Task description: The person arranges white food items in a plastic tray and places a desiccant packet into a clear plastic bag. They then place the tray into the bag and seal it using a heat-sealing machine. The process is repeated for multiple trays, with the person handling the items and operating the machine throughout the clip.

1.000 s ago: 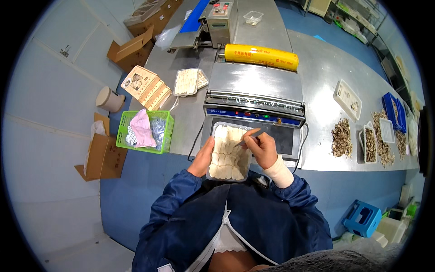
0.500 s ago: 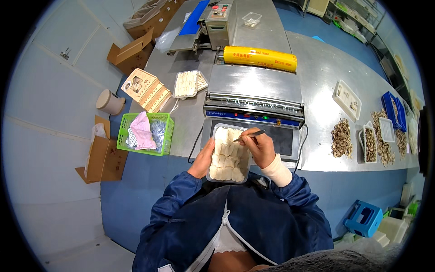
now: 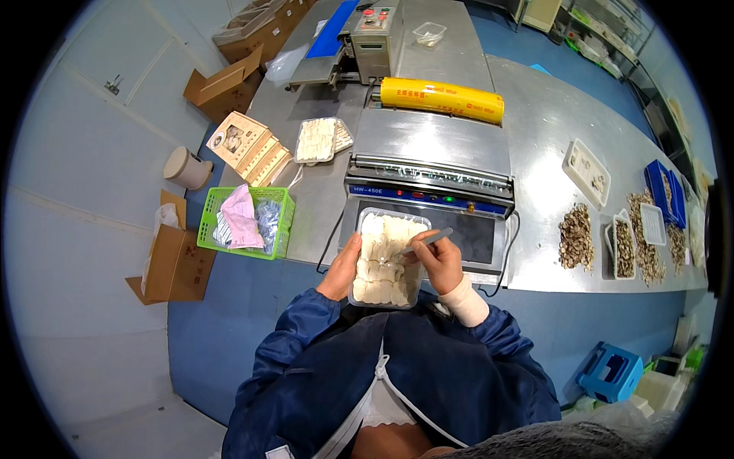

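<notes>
A clear plastic tray (image 3: pixel 357 293) is tilted up in front of my chest, packed with rows of cream-coloured slices (image 3: pixel 386 239). My left hand (image 3: pixel 342 269) grips the tray along its left edge. Pinched in my right hand (image 3: pixel 441 262) are slim grey metal tweezers (image 3: pixel 438 236), their tip down at the slices near the tray's right side. Just beyond the tray stands a film-wrapping machine (image 3: pixel 428 195) with a dark flat plate, and a yellow film roll (image 3: pixel 441 99) lies across its back.
Filled trays (image 3: pixel 316 141) and a printed carton (image 3: pixel 249 148) stand left of the wrapper. A green basket (image 3: pixel 283 229) holds cloths and bags. On the right lie piles of brown dried slices (image 3: pixel 576 237), a white tray (image 3: pixel 587 172) and a blue crate (image 3: pixel 659 187). A machine with a blue belt (image 3: pixel 332 30) stands behind.
My right hand has moved slightly down, and the tweezers have swung so their rear end points more up and right. My left hand keeps its hold on the tray.
</notes>
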The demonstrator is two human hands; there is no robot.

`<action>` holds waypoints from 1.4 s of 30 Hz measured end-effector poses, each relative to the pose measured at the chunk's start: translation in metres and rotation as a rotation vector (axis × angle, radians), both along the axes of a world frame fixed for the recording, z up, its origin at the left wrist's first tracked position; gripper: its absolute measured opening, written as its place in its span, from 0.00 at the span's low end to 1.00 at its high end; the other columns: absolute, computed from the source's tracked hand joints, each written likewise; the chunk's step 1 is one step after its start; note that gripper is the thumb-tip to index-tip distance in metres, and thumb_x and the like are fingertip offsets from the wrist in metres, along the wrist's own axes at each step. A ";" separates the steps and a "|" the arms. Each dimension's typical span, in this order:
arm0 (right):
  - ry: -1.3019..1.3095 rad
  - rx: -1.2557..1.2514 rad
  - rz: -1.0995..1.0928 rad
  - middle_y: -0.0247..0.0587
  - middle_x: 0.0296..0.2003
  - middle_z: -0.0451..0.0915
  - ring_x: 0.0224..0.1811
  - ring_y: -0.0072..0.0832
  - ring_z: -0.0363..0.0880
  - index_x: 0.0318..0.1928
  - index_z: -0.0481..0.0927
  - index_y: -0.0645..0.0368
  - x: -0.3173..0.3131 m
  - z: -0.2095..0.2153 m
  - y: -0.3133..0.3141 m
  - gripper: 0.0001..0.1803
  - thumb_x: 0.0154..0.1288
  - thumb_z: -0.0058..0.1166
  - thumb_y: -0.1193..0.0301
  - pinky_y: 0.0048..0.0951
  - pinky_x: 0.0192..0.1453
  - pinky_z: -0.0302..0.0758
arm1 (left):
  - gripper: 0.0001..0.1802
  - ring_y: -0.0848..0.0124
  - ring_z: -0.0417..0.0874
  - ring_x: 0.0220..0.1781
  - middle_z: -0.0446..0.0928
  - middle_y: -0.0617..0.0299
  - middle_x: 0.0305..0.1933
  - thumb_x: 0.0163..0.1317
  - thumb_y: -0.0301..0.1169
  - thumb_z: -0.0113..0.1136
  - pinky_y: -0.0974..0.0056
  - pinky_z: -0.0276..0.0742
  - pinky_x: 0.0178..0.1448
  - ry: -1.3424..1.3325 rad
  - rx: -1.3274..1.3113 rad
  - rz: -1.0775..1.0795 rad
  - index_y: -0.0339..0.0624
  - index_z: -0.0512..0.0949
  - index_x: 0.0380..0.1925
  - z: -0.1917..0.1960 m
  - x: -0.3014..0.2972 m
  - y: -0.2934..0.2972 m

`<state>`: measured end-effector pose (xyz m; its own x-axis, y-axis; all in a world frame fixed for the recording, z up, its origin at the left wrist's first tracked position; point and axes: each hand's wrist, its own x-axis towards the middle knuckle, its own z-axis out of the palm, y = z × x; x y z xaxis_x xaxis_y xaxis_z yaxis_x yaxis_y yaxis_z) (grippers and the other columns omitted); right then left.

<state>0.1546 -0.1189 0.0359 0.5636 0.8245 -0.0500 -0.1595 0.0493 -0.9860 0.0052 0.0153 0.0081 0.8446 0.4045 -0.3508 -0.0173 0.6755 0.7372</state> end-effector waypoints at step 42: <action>-0.042 -0.105 0.076 0.39 0.26 0.77 0.26 0.24 0.79 0.36 0.71 0.66 0.012 0.006 0.013 0.06 0.62 0.47 0.75 0.22 0.30 0.76 | 0.26 0.67 0.69 0.57 0.65 0.56 0.58 0.69 0.44 0.29 0.62 0.66 0.59 -0.033 -0.039 -0.043 0.38 0.57 0.60 0.005 0.000 -0.004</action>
<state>0.1663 -0.1061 0.0424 0.5032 0.8564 -0.1155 -0.1171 -0.0648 -0.9910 0.0049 0.0108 0.0134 0.8723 0.3538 -0.3375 -0.0111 0.7044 0.7097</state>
